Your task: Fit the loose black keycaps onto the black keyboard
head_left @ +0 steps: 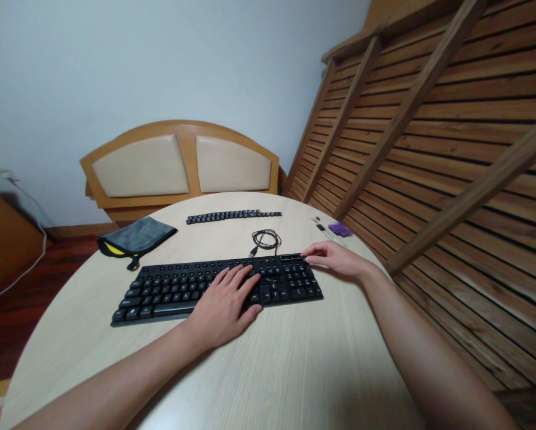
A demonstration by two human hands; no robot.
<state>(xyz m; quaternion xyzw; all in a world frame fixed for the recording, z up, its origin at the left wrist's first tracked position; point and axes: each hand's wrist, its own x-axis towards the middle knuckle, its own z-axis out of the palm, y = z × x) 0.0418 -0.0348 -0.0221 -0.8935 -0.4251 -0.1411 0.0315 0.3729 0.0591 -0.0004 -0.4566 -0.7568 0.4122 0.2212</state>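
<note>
A black keyboard (173, 292) lies flat across the table, with bare key stems showing in its top rows where caps are off. My left hand (225, 304) rests palm down over the keys right of the space bar, its fingers spread. At the far right corner of the keyboard, my right hand (333, 260) has thumb and fingertips closed around the edge beside the indicator panel. Anything small between those fingertips is hidden. Behind the keyboard lies its coiled black USB cable (268, 240). Farther back, loose black keycaps (232, 216) are lined up in rows.
A grey pouch (142, 236) with a yellow lining lies at the left of the pale round table (285, 370). Near the right edge are a purple cloth-like item (340, 229) and small thin tools (321, 228). Slatted wood (429, 179) leans on the right; a headboard (182, 128) stands behind.
</note>
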